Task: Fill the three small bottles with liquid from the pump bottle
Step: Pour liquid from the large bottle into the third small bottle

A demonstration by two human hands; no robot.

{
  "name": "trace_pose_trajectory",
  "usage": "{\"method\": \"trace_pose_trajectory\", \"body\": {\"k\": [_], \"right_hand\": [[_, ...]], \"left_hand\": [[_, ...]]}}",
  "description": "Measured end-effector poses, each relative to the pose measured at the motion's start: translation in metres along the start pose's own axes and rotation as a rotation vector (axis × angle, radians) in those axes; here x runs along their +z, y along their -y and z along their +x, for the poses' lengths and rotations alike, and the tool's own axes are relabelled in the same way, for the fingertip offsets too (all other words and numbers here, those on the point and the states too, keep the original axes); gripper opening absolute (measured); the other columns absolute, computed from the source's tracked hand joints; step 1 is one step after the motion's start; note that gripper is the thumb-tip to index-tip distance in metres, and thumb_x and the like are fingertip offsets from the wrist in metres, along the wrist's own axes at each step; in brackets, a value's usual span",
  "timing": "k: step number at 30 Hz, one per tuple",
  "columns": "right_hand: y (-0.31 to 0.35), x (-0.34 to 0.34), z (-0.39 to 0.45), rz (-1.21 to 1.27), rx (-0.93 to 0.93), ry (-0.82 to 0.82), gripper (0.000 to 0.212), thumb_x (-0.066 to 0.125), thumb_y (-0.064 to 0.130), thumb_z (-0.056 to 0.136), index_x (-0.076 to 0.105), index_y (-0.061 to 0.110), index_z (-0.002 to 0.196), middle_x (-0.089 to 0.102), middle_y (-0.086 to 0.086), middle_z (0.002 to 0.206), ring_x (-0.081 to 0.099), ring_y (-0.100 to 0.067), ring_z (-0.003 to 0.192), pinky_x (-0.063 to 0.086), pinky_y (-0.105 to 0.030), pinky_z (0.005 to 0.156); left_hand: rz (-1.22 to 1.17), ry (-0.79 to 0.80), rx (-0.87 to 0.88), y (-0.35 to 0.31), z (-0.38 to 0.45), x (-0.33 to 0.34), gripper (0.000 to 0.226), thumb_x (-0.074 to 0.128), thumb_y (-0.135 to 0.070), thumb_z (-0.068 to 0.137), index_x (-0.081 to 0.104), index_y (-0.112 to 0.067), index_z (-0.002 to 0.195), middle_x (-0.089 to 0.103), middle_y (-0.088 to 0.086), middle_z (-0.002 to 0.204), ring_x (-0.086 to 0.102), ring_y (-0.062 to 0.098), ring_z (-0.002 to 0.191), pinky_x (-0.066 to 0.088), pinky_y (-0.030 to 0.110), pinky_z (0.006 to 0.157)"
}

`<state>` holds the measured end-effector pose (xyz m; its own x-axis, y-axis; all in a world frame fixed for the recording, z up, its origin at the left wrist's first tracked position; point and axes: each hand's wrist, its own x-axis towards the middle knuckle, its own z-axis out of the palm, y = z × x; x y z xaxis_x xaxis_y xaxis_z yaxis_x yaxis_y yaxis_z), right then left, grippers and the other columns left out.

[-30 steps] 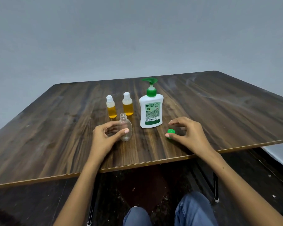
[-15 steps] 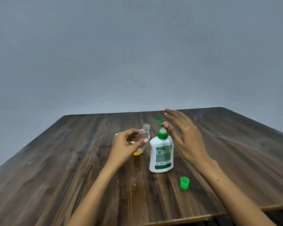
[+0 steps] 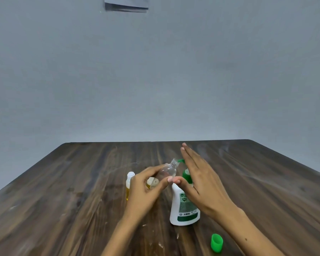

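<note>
My left hand grips an empty clear small bottle, tilted with its open neck right at the green spout of the white pump bottle. My right hand lies flat with straight fingers over the green pump head, hiding most of it. Two small bottles with yellow liquid and white caps stand behind my left hand: one at the left, the other mostly hidden by my fingers. A green cap lies on the table near its front edge.
All of this stands on a dark wooden table in front of a plain grey wall. A paper sheet hangs high on the wall.
My left hand lifted the empty bottle off the table and tilted it to the pump spout. My right hand let go of the green cap and moved over the pump head. The camera tilted up.
</note>
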<state>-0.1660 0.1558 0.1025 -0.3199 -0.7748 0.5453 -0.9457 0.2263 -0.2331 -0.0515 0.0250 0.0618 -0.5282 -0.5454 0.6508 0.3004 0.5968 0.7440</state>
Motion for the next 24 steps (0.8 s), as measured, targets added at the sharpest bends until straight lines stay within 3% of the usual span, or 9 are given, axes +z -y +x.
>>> {"method": "trace_pose_trajectory", "body": {"k": [7, 9, 11, 15, 18, 20, 24], "right_hand": [[0.009, 0.001, 0.001, -0.088, 0.02, -0.021, 0.12, -0.014, 0.092, 0.06, 0.016, 0.019, 0.151, 0.013, 0.007, 0.158, 0.01, -0.007, 0.144, 0.0, -0.016, 0.111], [0.01, 0.003, 0.002, -0.07, 0.013, -0.051, 0.118, -0.008, 0.091, 0.064, 0.021, 0.016, 0.15, 0.021, 0.003, 0.156, 0.017, -0.01, 0.142, 0.008, -0.019, 0.111], [0.009, 0.006, 0.002, -0.054, 0.002, -0.085, 0.114, 0.0, 0.09, 0.069, 0.027, 0.013, 0.149, 0.028, 0.0, 0.154, 0.023, -0.013, 0.14, 0.013, -0.02, 0.109], [0.007, 0.012, 0.002, -0.043, -0.034, -0.142, 0.106, 0.009, 0.086, 0.077, 0.033, 0.009, 0.146, 0.034, -0.005, 0.151, 0.031, -0.018, 0.138, 0.022, -0.027, 0.109], [0.005, 0.014, 0.002, -0.014, -0.041, -0.16, 0.102, 0.012, 0.084, 0.08, 0.037, 0.01, 0.144, 0.038, -0.004, 0.149, 0.034, -0.017, 0.136, 0.025, -0.028, 0.108], [0.004, 0.016, 0.002, 0.015, -0.032, -0.19, 0.098, 0.013, 0.082, 0.082, 0.043, 0.009, 0.14, 0.045, -0.005, 0.144, 0.041, -0.018, 0.132, 0.03, -0.028, 0.104], [0.003, 0.024, 0.001, 0.075, -0.036, -0.312, 0.086, 0.02, 0.073, 0.09, 0.058, 0.006, 0.127, 0.061, -0.008, 0.126, 0.057, -0.022, 0.114, 0.039, -0.027, 0.092]], "left_hand": [[0.116, -0.003, 0.092, -0.003, 0.0, 0.003, 0.048, 0.063, -0.062, 0.08, 0.062, -0.038, 0.121, 0.068, -0.024, 0.103, 0.065, 0.0, 0.098, 0.051, 0.016, 0.083], [0.127, -0.034, 0.076, -0.002, -0.001, 0.003, 0.052, 0.071, -0.057, 0.075, 0.061, -0.036, 0.122, 0.069, -0.029, 0.099, 0.063, -0.005, 0.1, 0.05, 0.012, 0.084], [0.107, -0.059, 0.041, 0.0, -0.002, 0.004, 0.054, 0.08, -0.037, 0.072, 0.062, -0.033, 0.122, 0.066, -0.031, 0.101, 0.061, -0.012, 0.102, 0.046, 0.005, 0.084], [0.066, -0.061, 0.014, 0.008, -0.001, 0.002, 0.049, 0.085, -0.012, 0.069, 0.068, -0.031, 0.111, 0.071, -0.025, 0.097, 0.063, -0.009, 0.099, 0.046, 0.004, 0.08], [0.04, -0.054, 0.021, 0.009, -0.001, 0.002, 0.04, 0.083, -0.014, 0.072, 0.07, -0.034, 0.104, 0.071, -0.027, 0.1, 0.065, -0.007, 0.099, 0.047, 0.007, 0.081], [0.019, -0.061, 0.033, 0.006, -0.002, 0.001, 0.036, 0.082, -0.027, 0.072, 0.071, -0.032, 0.105, 0.071, -0.027, 0.101, 0.065, -0.007, 0.1, 0.047, 0.007, 0.082], [0.023, -0.083, 0.107, 0.002, -0.002, 0.002, 0.041, 0.076, -0.037, 0.071, 0.074, -0.022, 0.109, 0.073, -0.015, 0.099, 0.066, -0.001, 0.098, 0.051, 0.013, 0.081]]}}
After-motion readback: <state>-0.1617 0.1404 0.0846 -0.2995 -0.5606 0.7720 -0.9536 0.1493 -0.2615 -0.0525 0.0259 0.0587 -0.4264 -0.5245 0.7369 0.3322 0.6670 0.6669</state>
